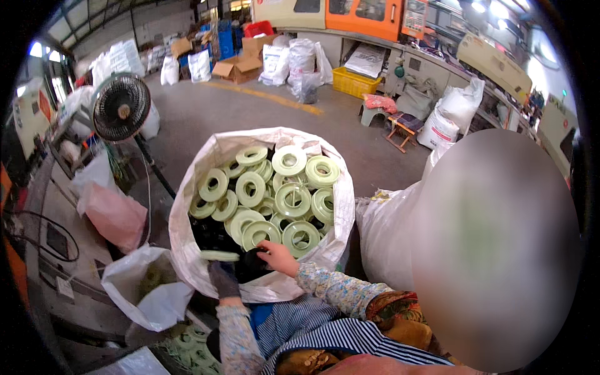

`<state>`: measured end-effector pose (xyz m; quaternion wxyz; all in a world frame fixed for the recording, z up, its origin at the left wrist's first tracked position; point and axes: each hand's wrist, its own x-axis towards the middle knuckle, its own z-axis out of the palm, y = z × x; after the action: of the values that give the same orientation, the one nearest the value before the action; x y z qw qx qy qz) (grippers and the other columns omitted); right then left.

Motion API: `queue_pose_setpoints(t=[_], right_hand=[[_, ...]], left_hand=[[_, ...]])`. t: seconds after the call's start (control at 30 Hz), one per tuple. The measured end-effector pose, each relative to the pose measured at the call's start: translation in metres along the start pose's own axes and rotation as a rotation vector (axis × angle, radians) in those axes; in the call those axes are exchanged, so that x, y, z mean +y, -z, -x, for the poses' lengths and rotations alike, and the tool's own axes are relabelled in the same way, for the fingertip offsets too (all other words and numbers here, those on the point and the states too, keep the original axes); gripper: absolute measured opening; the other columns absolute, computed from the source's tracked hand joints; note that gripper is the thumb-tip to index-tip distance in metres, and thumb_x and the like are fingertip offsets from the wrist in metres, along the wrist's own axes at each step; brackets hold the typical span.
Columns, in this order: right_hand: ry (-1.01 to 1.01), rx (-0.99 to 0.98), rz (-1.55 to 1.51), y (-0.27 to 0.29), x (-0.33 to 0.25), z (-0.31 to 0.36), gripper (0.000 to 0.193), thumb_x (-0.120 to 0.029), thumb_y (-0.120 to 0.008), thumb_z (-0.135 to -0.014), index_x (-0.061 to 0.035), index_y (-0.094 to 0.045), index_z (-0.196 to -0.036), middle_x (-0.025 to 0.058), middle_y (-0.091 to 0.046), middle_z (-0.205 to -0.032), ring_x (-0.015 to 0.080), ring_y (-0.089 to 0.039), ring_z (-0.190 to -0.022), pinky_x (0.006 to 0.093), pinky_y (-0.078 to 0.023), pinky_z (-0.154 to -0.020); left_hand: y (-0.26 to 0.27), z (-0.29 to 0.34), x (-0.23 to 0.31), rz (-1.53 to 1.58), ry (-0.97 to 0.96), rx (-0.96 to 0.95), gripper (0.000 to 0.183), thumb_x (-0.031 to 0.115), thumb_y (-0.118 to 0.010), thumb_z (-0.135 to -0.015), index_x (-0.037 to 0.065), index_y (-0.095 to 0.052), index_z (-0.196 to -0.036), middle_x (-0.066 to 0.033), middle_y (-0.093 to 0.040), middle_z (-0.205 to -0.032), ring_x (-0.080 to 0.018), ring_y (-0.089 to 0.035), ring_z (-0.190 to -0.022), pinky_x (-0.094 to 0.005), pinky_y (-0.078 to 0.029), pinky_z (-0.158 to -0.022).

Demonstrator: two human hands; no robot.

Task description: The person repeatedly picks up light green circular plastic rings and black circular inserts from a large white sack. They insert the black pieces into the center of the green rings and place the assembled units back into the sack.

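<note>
A large white woven sack (181, 231) stands before me, its mouth rolled wide. Many pale green flanged plastic rings (294, 200) lie heaped in it, with black parts (212, 234) showing at the left. My left hand (224, 279), in a dark grey glove, is at the sack's near rim. It is closed on a pale green ring (220, 255), seen edge-on. Bare, my right hand (279, 258) reaches over the rim beside it. Its fingertips close on a black part (253, 259), whose shape is mostly hidden against the dark contents.
A black fan (122, 107) stands at left, its pole beside the sack. Near it are a pink bag (115, 215) and an open white plastic bag (150, 294). More pale green pieces (190, 347) lie below. Another white sack (387, 231) stands at right; a blurred patch covers that side.
</note>
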<state>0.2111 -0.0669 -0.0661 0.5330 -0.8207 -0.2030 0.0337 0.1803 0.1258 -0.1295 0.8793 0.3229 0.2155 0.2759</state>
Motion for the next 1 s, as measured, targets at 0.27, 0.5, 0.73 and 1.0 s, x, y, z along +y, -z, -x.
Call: queue_pose_setpoints(t=[0.27, 0.5, 0.73, 1.0], right_hand=[[-0.289, -0.330, -0.630, -0.003, 0.011, 0.040, 0.031, -0.006, -0.052, -0.092, -0.0075, -0.055, -0.122, 0.0016, -0.060, -0.108, 0.0099, -0.054, -0.098, 0.0282, -0.046, -0.082], [-0.320, -0.209, -0.742, -0.015, 0.020, 0.044, 0.024, -0.001, -0.049, -0.091, -0.0044, -0.059, -0.113, 0.0048, -0.063, -0.106, 0.0133, -0.058, -0.098, 0.0280, -0.047, -0.085], [-0.284, -0.097, -0.853, 0.057, -0.029, 0.078, 0.020, -0.002, -0.047, -0.092, -0.0036, -0.056, -0.110, 0.0043, -0.063, -0.099, 0.0158, -0.062, -0.088, 0.0300, -0.051, -0.080], [-0.122, 0.044, -0.546, 0.067, -0.051, 0.078, 0.025, -0.004, -0.057, -0.090, -0.0049, -0.062, -0.114, 0.0014, -0.061, -0.095, 0.0093, -0.055, -0.083, 0.0234, -0.045, -0.072]], left_hand=[[0.003, 0.100, 0.018, -0.530, -0.023, -0.538, 0.031, 0.006, -0.058, -0.090, 0.001, -0.052, -0.119, -0.0089, -0.063, -0.098, -0.0177, -0.061, -0.086, -0.0293, -0.051, -0.076], [-0.013, 0.086, -0.009, -0.516, -0.044, -0.626, 0.047, 0.008, -0.071, -0.082, -0.001, -0.053, -0.123, -0.0124, -0.057, -0.123, -0.0240, -0.058, -0.107, -0.0343, -0.047, -0.091], [-0.027, 0.104, 0.023, -1.061, -0.392, -0.647, 0.034, 0.012, -0.068, -0.083, 0.000, -0.055, -0.112, -0.0169, -0.057, -0.116, -0.0282, -0.058, -0.104, -0.0356, -0.047, -0.088], [-0.029, 0.148, 0.042, -1.010, -0.383, -0.631, 0.056, 0.019, -0.065, -0.085, 0.001, -0.044, -0.134, -0.0177, -0.053, -0.131, -0.0266, -0.052, -0.121, -0.0369, -0.048, -0.095]])
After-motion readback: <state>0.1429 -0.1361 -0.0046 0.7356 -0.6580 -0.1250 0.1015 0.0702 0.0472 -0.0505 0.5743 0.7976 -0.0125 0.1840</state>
